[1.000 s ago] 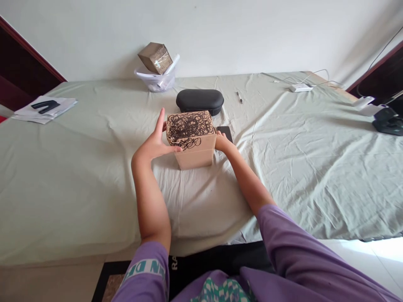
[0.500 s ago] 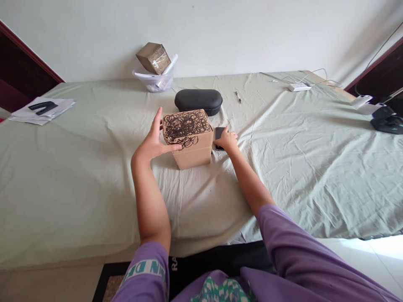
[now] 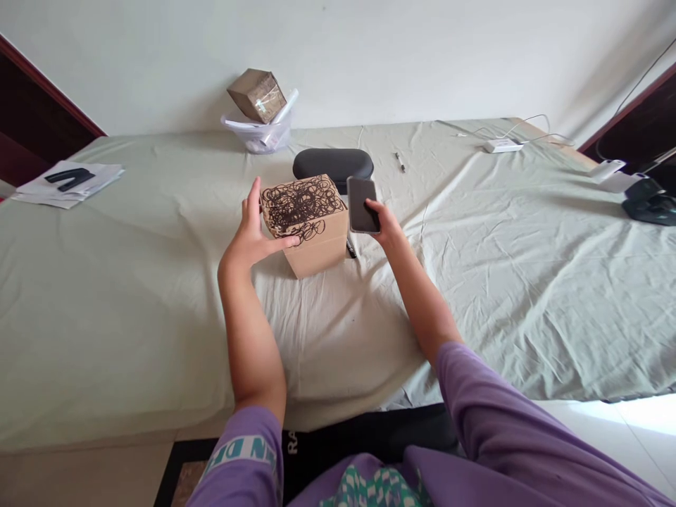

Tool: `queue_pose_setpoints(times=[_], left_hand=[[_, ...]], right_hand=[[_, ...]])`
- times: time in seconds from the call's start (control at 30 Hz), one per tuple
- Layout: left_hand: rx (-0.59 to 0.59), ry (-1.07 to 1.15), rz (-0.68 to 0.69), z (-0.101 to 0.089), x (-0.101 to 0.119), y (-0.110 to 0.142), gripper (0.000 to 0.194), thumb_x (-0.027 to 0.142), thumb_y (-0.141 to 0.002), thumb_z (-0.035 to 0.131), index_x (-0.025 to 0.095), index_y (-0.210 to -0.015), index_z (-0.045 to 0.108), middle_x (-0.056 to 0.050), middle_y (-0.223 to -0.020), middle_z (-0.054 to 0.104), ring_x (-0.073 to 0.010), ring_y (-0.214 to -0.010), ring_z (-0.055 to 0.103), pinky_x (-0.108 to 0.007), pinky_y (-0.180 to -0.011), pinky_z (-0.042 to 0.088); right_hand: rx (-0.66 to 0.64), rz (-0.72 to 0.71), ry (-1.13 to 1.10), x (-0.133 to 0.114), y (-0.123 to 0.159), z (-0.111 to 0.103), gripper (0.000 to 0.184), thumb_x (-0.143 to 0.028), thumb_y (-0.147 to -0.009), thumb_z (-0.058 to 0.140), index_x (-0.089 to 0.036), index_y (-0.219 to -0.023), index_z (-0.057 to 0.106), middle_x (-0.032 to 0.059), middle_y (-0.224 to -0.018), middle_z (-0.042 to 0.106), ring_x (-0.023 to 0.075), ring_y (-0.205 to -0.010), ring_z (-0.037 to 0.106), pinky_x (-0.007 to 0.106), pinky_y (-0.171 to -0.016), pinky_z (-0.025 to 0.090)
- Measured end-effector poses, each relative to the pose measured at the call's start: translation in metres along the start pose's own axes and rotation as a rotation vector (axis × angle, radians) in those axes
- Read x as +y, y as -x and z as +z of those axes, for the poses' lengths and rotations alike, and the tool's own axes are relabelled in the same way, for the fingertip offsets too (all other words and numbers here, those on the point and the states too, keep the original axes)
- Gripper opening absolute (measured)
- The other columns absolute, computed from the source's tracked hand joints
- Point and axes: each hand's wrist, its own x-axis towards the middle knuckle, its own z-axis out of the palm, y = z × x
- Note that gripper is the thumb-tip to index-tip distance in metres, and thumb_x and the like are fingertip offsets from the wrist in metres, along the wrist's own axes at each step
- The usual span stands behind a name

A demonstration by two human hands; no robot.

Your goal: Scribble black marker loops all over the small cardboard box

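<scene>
A brown cardboard box (image 3: 322,246) stands on the cloth, its top covered with black looping scribbles. My left hand (image 3: 252,232) grips the box's left end, thumb along the near side and fingers behind. To the right of the box, my right hand (image 3: 384,222) holds a smartphone (image 3: 361,204) with a dark face, raised above the cloth. A dark pen-like object (image 3: 351,248) lies by the box's lower right edge, partly hidden by the box. Behind the box and phone sits a black hard case (image 3: 332,163).
A pale green cloth (image 3: 528,282) covers the table. At the back are a plastic basin (image 3: 269,137) carrying another cardboard box (image 3: 258,95), a pen (image 3: 400,163) and a power strip (image 3: 503,145) with cables. Papers (image 3: 100,179) with a black stapler-like object (image 3: 71,177) lie far left.
My right hand has lifted the smartphone off the cloth beside the box. The box, with my left hand on it, has shifted slightly left and tilted, exposing the pen-like object.
</scene>
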Motion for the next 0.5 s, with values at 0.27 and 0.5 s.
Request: queue_pose_setpoints(times=[0.27, 0.5], left_hand=[[0.061, -0.026, 0.134, 0.007, 0.005, -0.005, 0.160, 0.055, -0.061, 0.109, 0.040, -0.177, -0.001, -0.023, -0.173, 0.025, -0.0450, -0.162, 0.041, -0.067, -0.131, 0.043], [0.125, -0.046, 0.187, 0.010, -0.001, -0.003, 0.150, 0.078, -0.072, 0.094, 0.023, -0.179, 0.005, -0.024, -0.168, 0.029, -0.0414, -0.159, 0.042, -0.058, -0.129, 0.041]], right_hand=[[-0.251, -0.463, -0.345, -0.068, 0.067, 0.011, 0.063, -0.076, -0.098, 0.049, -0.025, -0.131, 0.064, 0.0141, -0.134, 0.074, 0.0286, -0.132, 0.065, 0.049, -0.095, 0.061], [-0.486, -0.113, -0.469, -0.059, 0.120, 0.065, 0.066, -0.080, -0.095, 0.050, -0.025, -0.124, 0.069, 0.0114, -0.103, 0.080, 0.0306, -0.096, 0.073, 0.050, -0.078, 0.066]])
